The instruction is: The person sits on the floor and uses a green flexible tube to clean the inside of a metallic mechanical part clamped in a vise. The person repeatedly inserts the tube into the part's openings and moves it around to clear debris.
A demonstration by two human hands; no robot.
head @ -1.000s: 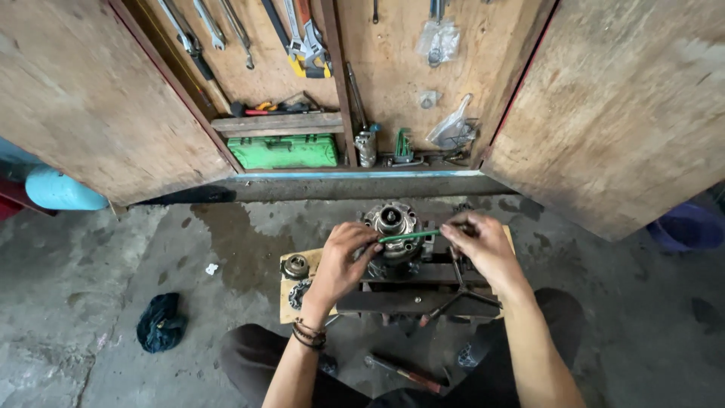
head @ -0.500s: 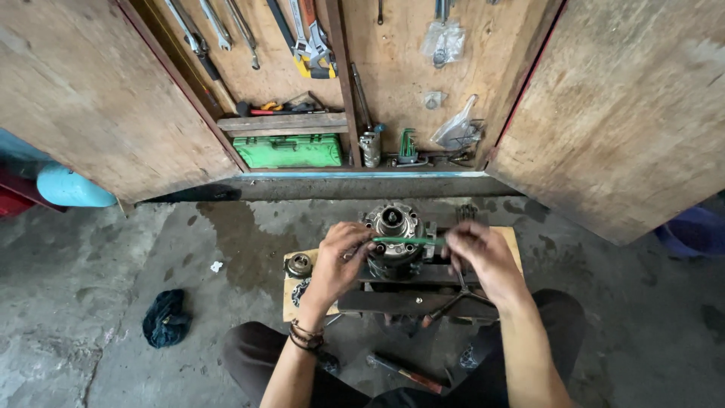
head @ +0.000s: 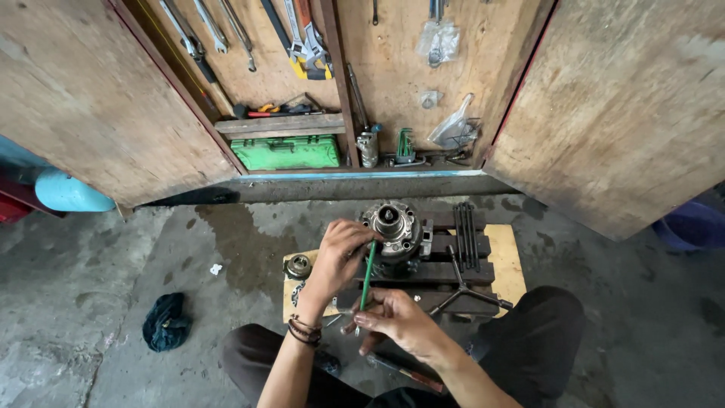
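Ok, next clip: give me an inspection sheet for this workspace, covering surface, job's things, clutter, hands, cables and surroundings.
Surface: stained concrete floor; low wooden stand.
Job's things: round metal housing on the stand; green rod running from it toward the person.
Clutter: small bearing part, cross wrench, dark rods, blue rag.
Hands: left hand at the rod's upper end; right hand grips its lower end.
Cables: nothing seen.
Surroundings: open wooden cabinet, hanging wrenches, green toolbox.
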